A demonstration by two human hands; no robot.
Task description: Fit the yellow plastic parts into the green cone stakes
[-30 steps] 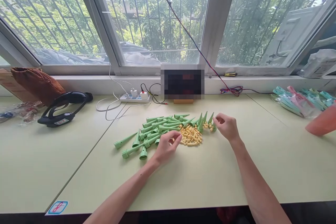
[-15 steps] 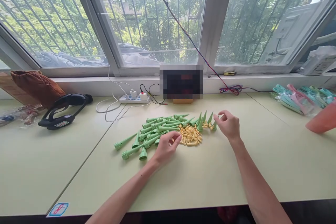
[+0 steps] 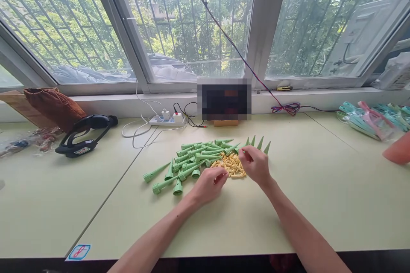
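Observation:
A heap of small yellow pegs (image 3: 235, 168) lies on the table between my two hands. My left hand (image 3: 209, 184) is at the near left edge of the heap, its thumb and fingers pinched together; whatever is between the tips is too small to make out. Over the right side of the heap is my right hand (image 3: 255, 164), its fingers curled closed and their contents hidden. Several green hollow spikes (image 3: 188, 160) with capped ends lie piled to the left. Behind my right hand several green spikes (image 3: 260, 141) stand point up, partly covered by it.
At the back stand a power strip (image 3: 168, 119) with cables and a blurred dark screen (image 3: 226, 102). A black headset (image 3: 85, 136) and a brown pouch (image 3: 53, 108) are at left. Wrapped pastel items (image 3: 368, 119) and a reddish container (image 3: 397, 150) sit at right.
My right hand has moved left from the standing spikes to above the yellow heap. My left hand has shifted slightly right and nearer to me. The view has shifted a little.

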